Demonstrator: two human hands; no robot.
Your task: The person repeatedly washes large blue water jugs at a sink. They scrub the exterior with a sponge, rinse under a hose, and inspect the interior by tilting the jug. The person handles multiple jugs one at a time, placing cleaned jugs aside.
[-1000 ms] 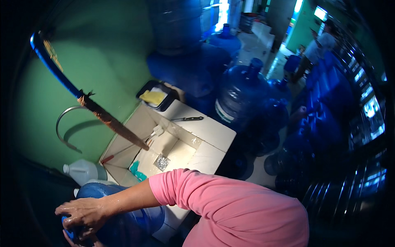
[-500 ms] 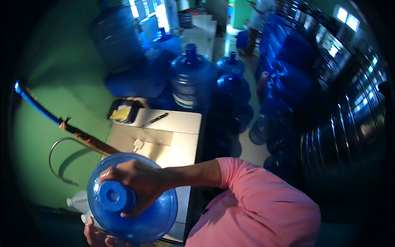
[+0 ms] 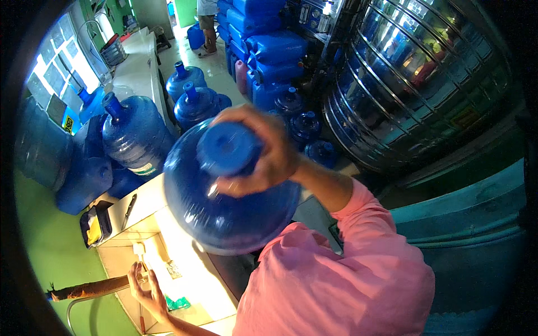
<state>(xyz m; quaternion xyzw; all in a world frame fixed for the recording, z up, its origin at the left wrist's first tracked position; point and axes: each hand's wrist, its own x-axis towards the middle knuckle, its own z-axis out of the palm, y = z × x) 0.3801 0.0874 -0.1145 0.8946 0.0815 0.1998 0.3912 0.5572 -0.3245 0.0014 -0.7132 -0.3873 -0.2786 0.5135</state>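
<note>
My right hand (image 3: 266, 151) is wrapped round the capped neck of a large, round blue water jug (image 3: 232, 221). The jug is held off the tiled sink's right side, its top facing me. My left hand (image 3: 148, 291) is over the tiled sink (image 3: 210, 291), fingers spread and holding nothing. A small green thing (image 3: 178, 303) lies in the sink close to that hand; its kind I cannot make out. The jug hides part of the floor and the sink's far right edge.
A knife (image 3: 130, 210) and a dark tray (image 3: 103, 215) with something yellow rest on the sink's ledge. Several blue jugs (image 3: 134, 134) stand beyond. Stacked blue jerrycans (image 3: 274, 53) and a ribbed steel tank (image 3: 409, 89) are to the right. A person (image 3: 207, 22) stands far off.
My right hand has carried the jug rightward and up, away from above the sink. My left hand has come off the jug. The view has turned to the right.
</note>
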